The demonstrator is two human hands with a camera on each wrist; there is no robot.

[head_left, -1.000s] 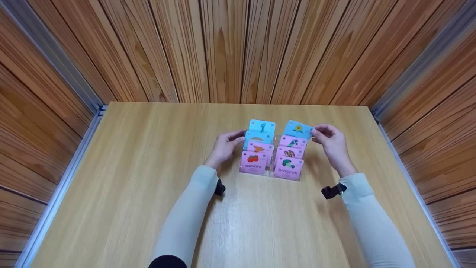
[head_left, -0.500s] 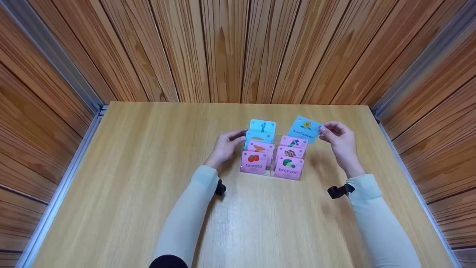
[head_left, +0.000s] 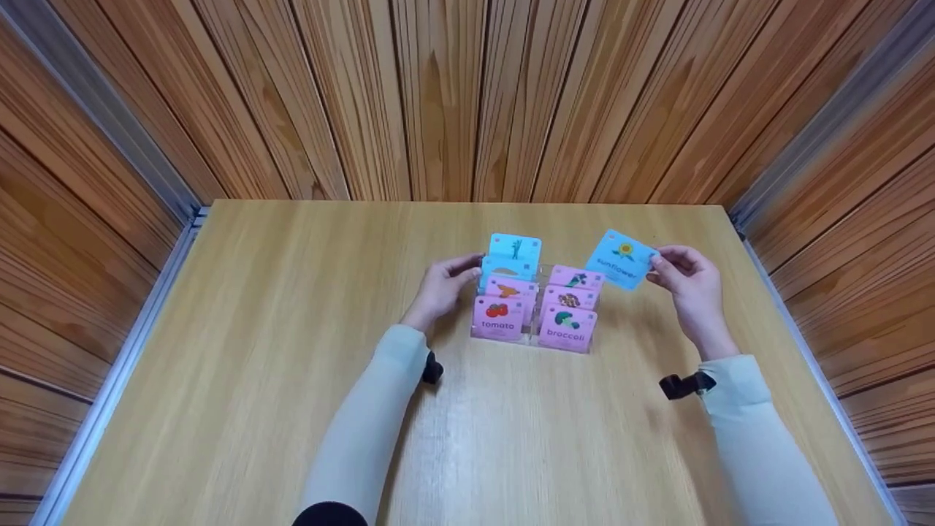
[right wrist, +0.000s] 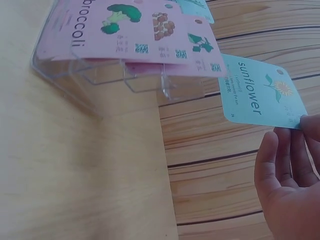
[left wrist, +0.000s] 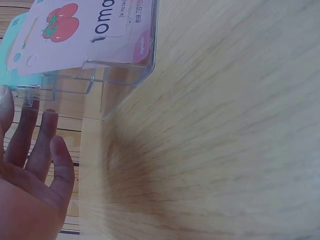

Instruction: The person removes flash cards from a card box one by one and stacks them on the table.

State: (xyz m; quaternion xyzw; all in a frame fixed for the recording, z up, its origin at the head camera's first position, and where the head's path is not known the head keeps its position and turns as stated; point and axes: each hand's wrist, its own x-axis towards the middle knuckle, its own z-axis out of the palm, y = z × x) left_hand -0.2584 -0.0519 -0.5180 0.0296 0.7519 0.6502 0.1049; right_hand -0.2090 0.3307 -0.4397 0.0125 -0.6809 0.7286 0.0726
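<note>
Sunflower card point(head_left: 622, 261) beside rack point(right wrist: 135, 86); right hand point(head_left: 690, 288) pinches edge.

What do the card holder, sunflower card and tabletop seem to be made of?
Card holder: probably clear, glossy plastic; transparent walls with bright edges. Sunflower card: likely printed cardstock, maybe laminated; thin, flat though pinched at one corner. Tabletop: wood or wood-look laminate; pale grain, soft sheen.

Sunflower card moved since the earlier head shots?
Yes: the sunflower card has moved right in the head view, away from the clear card holder, which stayed put.
</note>
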